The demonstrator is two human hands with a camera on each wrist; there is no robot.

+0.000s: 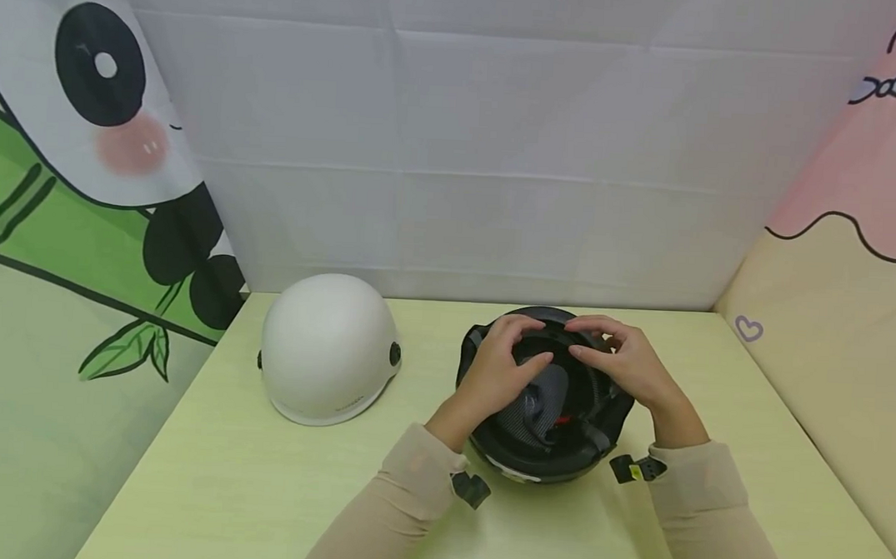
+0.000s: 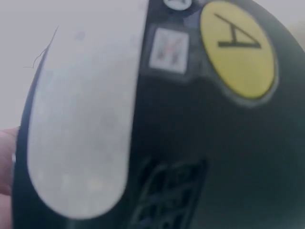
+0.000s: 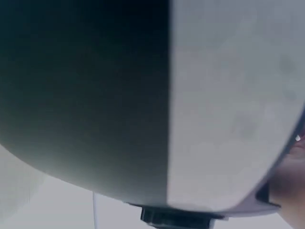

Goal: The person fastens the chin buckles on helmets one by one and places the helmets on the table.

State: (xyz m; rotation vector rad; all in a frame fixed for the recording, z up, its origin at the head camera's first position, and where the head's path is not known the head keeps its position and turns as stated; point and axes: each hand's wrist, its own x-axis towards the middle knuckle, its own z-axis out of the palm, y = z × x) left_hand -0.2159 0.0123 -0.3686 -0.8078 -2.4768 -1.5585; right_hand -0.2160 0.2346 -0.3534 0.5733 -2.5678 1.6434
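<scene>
A black helmet (image 1: 615, 416) lies upside down on the table, its opening facing up with grey mesh lining (image 1: 520, 424) inside. Over its far part my left hand (image 1: 500, 357) has bent fingers, with the thumb apart from them. Mirroring it, my right hand (image 1: 628, 358) curves over the far right part, thumb also apart. Both sets of fingertips point toward each other above the dark interior; no object shows between thumb and fingers. In the left wrist view the helmet's shell carries a white panel (image 2: 83, 124) and a yellow "A" sticker (image 2: 243, 71).
A white helmet (image 1: 328, 349) sits dome-up to the left, with black round fittings at its sides. The pale yellow table (image 1: 206, 477) ends at a white cloth backdrop (image 1: 499, 148). Printed cartoon panels flank both sides.
</scene>
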